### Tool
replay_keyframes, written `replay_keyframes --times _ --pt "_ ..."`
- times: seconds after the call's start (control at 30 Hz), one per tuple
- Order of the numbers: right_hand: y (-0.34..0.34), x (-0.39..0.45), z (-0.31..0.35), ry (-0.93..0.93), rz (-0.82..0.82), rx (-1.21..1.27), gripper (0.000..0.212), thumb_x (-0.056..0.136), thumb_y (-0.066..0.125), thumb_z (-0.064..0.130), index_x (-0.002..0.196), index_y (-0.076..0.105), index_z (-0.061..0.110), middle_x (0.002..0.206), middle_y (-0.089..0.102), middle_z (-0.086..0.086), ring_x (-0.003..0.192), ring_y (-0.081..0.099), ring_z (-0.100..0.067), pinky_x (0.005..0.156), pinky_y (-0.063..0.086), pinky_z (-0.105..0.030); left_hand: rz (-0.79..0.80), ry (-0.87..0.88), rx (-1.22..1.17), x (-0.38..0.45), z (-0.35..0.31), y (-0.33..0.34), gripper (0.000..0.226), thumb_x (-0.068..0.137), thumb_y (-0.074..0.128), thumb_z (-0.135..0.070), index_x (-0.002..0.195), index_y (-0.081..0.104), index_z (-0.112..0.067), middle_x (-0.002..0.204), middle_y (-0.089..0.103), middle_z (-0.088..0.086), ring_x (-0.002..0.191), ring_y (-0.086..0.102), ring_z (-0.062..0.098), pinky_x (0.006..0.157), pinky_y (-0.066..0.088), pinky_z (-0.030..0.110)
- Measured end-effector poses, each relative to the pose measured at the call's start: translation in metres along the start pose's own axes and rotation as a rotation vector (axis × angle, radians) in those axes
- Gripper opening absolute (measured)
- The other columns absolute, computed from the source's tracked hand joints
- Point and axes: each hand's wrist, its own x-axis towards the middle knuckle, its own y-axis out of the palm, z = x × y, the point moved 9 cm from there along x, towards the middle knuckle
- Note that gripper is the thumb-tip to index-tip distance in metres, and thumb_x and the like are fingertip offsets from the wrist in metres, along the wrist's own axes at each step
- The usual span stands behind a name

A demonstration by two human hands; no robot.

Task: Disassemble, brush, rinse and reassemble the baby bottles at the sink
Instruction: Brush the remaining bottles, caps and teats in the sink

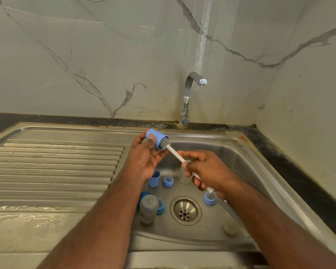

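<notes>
Landmark: I take the drain (185, 210) in the floor of the steel sink (246, 152) as my reference.
Left hand: my left hand (144, 158) is up beyond the drain, fingers and thumb curled round a blue bottle cap (156, 138) lying on its side, open end toward the right.
Right hand: my right hand (204, 171) is above the drain, grasping the white handle of the bottle brush (176, 153); the grey brush head sits inside the cap's mouth.
Beyond the drain: a second blue cap (154, 178) stands on the sink floor, a blue ring with its teat (168, 180) just beside it, and a clear bottle (184, 174) partly hidden by my right hand.
Left of the drain: a cloudy bottle (148, 208) with another blue ring (161, 207) touching it.
Right of the drain: a third blue ring and teat (209, 199).
Behind the drain: the chrome tap (188, 96) at the wall; I see no water running.
Far left of the drain: the ribbed draining board (52, 167).
</notes>
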Motion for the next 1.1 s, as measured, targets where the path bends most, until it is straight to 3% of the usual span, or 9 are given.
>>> replay_keyframes --times 0.17,0.3,0.47,0.63,0.73,0.83,0.93,1.0,1.1 --pt "0.013 -0.002 -0.002 0.058 0.075 0.177 0.04 0.099 0.056 0.007 0.129 0.065 0.031 0.072 0.063 -0.006 0.048 0.045 -0.012 0.041 0.036 -0.024 0.016 -0.01 -0.031 0.0 0.0 0.002 0.037 0.103 0.054 -0.013 0.139 0.051 -0.011 0.129 0.064 0.025 0.105 0.072 0.041 0.08 0.063 0.051" --pt "0.001 -0.001 0.012 -0.077 -0.014 -0.311 0.039 0.1 0.058 0.017 0.133 0.06 0.037 0.075 0.064 0.002 0.05 0.048 -0.007 0.047 0.04 -0.02 -0.002 -0.008 -0.023 0.002 0.0 -0.002 0.034 0.104 0.053 -0.01 0.138 0.052 -0.01 0.127 0.065 0.025 0.098 0.074 0.038 0.078 0.063 0.05" --pt "0.009 -0.003 -0.001 0.029 0.005 0.124 0.04 0.099 0.057 0.011 0.133 0.062 0.031 0.075 0.063 -0.006 0.048 0.045 -0.012 0.041 0.037 -0.024 0.029 -0.011 -0.008 0.001 0.003 0.003 0.036 0.104 0.053 -0.014 0.14 0.05 -0.011 0.129 0.065 0.025 0.109 0.07 0.041 0.093 0.056 0.057" --pt "0.005 0.0 0.008 -0.057 -0.009 -0.269 0.04 0.101 0.056 0.016 0.134 0.059 0.037 0.076 0.063 0.002 0.05 0.048 -0.008 0.043 0.039 -0.02 0.008 -0.013 0.015 0.002 0.004 0.001 0.035 0.105 0.052 -0.013 0.139 0.051 -0.01 0.128 0.065 0.024 0.104 0.072 0.039 0.081 0.062 0.051" --pt "0.002 0.0 0.001 0.005 -0.031 -0.016 0.04 0.1 0.056 0.013 0.135 0.06 0.032 0.078 0.064 -0.006 0.049 0.047 -0.011 0.042 0.038 -0.024 0.023 -0.005 0.016 0.002 0.003 0.003 0.033 0.104 0.054 -0.014 0.137 0.051 -0.01 0.123 0.068 0.024 0.101 0.074 0.038 0.078 0.063 0.048" --pt "0.016 -0.004 -0.002 0.06 0.047 0.238 0.04 0.1 0.055 0.009 0.134 0.062 0.03 0.076 0.063 -0.009 0.048 0.046 -0.013 0.041 0.037 -0.024 0.027 0.003 0.02 0.001 0.003 0.005 0.034 0.103 0.055 -0.015 0.136 0.052 -0.009 0.125 0.068 0.024 0.104 0.073 0.038 0.087 0.06 0.052" --pt "0.015 -0.001 0.005 -0.028 0.039 -0.111 0.042 0.1 0.056 0.014 0.137 0.058 0.034 0.076 0.064 -0.005 0.049 0.049 -0.012 0.043 0.04 -0.024 0.001 0.007 0.019 0.004 0.003 0.0 0.034 0.103 0.055 -0.015 0.137 0.052 -0.007 0.127 0.065 0.026 0.107 0.071 0.04 0.095 0.056 0.056" --pt "0.008 0.001 0.008 -0.066 -0.007 -0.286 0.041 0.1 0.057 0.017 0.136 0.058 0.037 0.078 0.064 0.001 0.053 0.051 -0.01 0.045 0.042 -0.021 -0.012 0.006 0.019 0.005 0.003 -0.002 0.035 0.103 0.055 -0.015 0.137 0.052 -0.007 0.126 0.067 0.026 0.106 0.072 0.04 0.091 0.058 0.054" --pt "0.004 -0.001 0.004 -0.016 -0.026 -0.026 0.042 0.1 0.056 0.013 0.136 0.059 0.033 0.078 0.064 -0.002 0.052 0.049 -0.01 0.043 0.038 -0.023 0.006 0.01 0.011 0.004 0.002 0.001 0.035 0.102 0.057 -0.015 0.135 0.052 -0.006 0.12 0.07 0.025 0.102 0.073 0.038 0.084 0.061 0.051"
